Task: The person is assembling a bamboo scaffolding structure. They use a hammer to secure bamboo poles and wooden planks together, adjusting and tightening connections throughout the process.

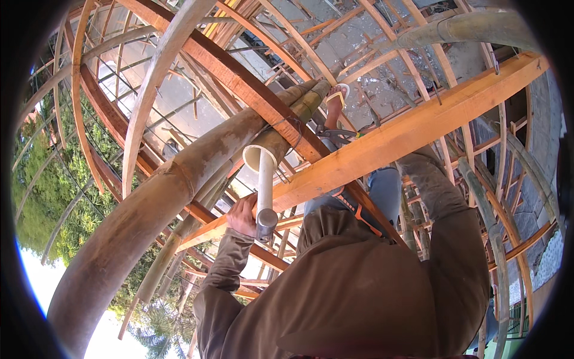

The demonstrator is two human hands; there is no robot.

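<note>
My left hand (242, 216) is closed over the lower left stretch of a long orange-brown wooden beam (382, 143), which runs diagonally up to the right. Right beside its fingers is a pale round stick (265, 185) with a grey, cylinder-like end; the stick lines up with the open cut end of a bamboo pole (260, 157). My right sleeve (433, 185) reaches up behind the beam, and the hand itself is hidden there. Near that beam's middle lies a tool like pliers or pincers (342, 135) with dark and yellow parts. An orange-and-black handled tool (359, 214) shows below the beam.
A thick bamboo pole (149, 203) curves along the left. A reddish timber (239, 78) crosses toward the beam, tied with wire. Nails stick up from the beam's upper right part. Bamboo strips form a lattice around me; a sandalled foot (336, 99) rests far below among scraps.
</note>
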